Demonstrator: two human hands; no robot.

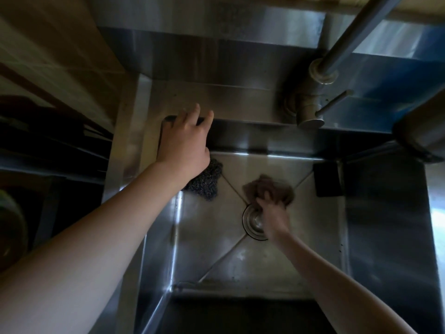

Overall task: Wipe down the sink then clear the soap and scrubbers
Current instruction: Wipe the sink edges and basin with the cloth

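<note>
Left hand [183, 143], fingers spread, rests on a half-hidden dark object [168, 119], its wrist covering a steel scrubber [208, 183]; blurred right hand [273, 213] grips a cloth [271, 186] beside the drain [252, 220].

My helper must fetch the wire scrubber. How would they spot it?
In the steel sink, look at the basin floor's far-left corner, beside the left hand. The wire scrubber is the dark, wiry tangle there, unlike the soft brown cloth or flat black pad.

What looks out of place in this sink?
No spill or damage. A steel wool scrubber lies loose on the basin floor, back left, and a black pad sits against the right wall, both likely hindering the brown cloth in the right hand.
</note>
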